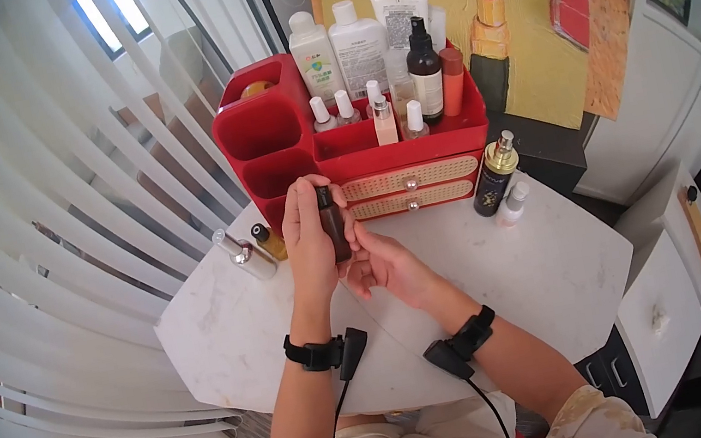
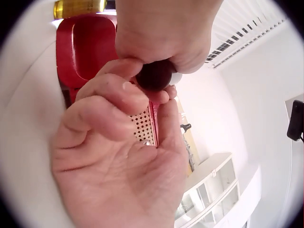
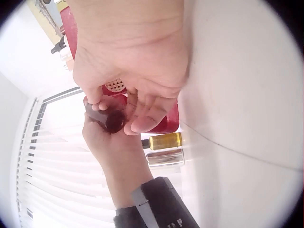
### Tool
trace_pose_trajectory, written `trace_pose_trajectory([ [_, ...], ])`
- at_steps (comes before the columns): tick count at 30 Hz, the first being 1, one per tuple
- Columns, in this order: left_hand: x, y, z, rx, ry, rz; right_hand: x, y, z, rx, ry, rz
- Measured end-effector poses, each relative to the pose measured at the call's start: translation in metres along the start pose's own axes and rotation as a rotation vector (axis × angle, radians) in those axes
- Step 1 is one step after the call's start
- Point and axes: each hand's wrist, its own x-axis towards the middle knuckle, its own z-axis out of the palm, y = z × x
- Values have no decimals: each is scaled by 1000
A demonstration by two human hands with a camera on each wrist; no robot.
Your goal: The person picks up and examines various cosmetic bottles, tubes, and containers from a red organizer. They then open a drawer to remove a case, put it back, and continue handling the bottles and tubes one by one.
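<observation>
A dark brown bottle with a black cap stands upright in my left hand, which grips it in front of the red organizer. From the left wrist view, the round dark base of the bottle shows below that hand. My right hand is close beside the bottle, palm turned toward it and fingers loosely bent. In the right wrist view its fingertips lie right at the bottle's lower end. Left of the hands, a silver-capped clear bottle and a small yellow bottle stand on the white table.
Several bottles and a white tube fill the organizer, above two woven-front drawers. At its right stand a black bottle with a gold collar and a small white-capped bottle. White vertical blinds hang on the left.
</observation>
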Motion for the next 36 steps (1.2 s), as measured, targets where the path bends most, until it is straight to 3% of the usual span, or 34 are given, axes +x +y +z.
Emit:
trace_pose_trajectory([
  [7,-2,-8,-12,-45,12,-32,-1,2,6,-215,35,-25],
  [10,-3,-6,-11,-22,20,-38,-1,2,6,-125,76,-29],
  [19,-3,-1,-16,145,78,-48,0,3,-1,55,-37,9],
  [28,-3,-6,-17,114,96,70,0,2,1,37,-57,43],
  [36,-1,-13,-22,172,91,58,4,4,0,-56,-28,6],
])
